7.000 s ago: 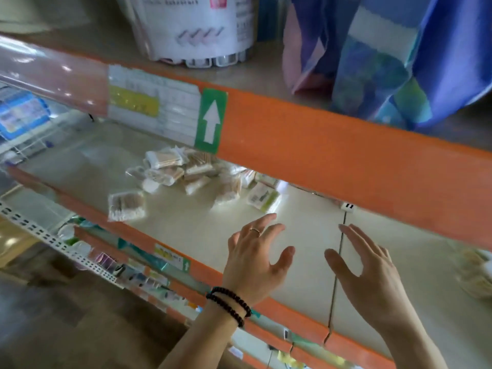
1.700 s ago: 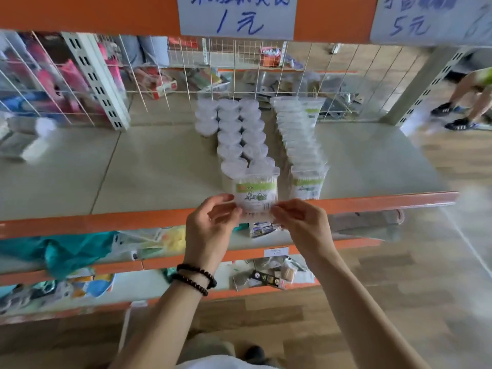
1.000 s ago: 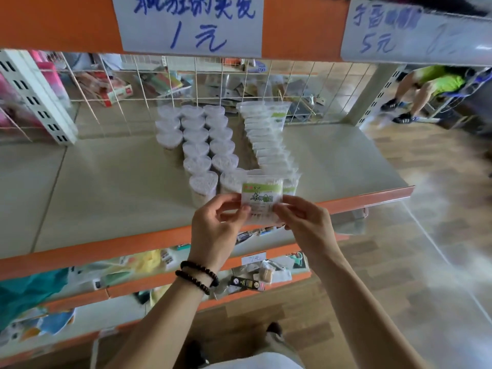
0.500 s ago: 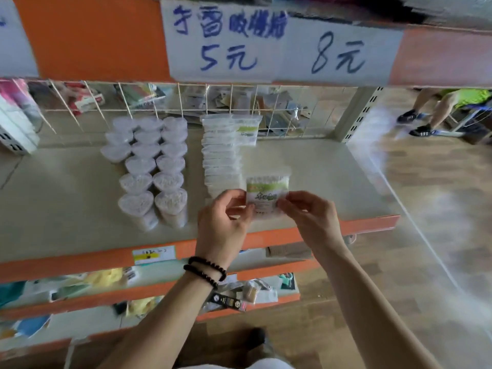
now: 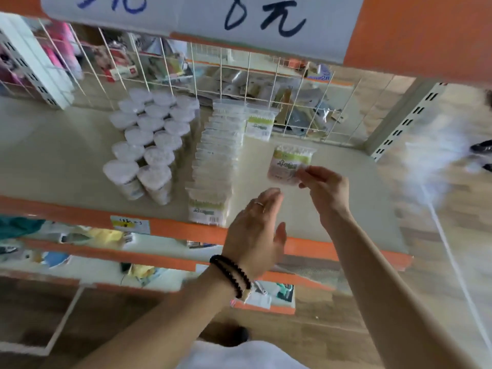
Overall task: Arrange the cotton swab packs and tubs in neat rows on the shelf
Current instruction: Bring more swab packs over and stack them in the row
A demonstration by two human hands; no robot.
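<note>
A: Cotton swab pack, clear plastic with green label [image 5: 290,165] — pinched at its lower right corner by right hand [image 5: 326,190], arm reaching forward over beige shelf [image 5: 332,209]. Pack tilted, above bare shelf right of the row of clear swab packs [image 5: 215,161].

B: Left hand [image 5: 255,233]?

A: Fingers straight, relaxed, holding nothing, just below the pack; black bead bracelet [image 5: 231,272] on wrist. Half a second ago both hands pinched the pack; left has let go. Heart-shaped white-lidded tubs [image 5: 149,139] stand in rows, far left of pack.
</note>
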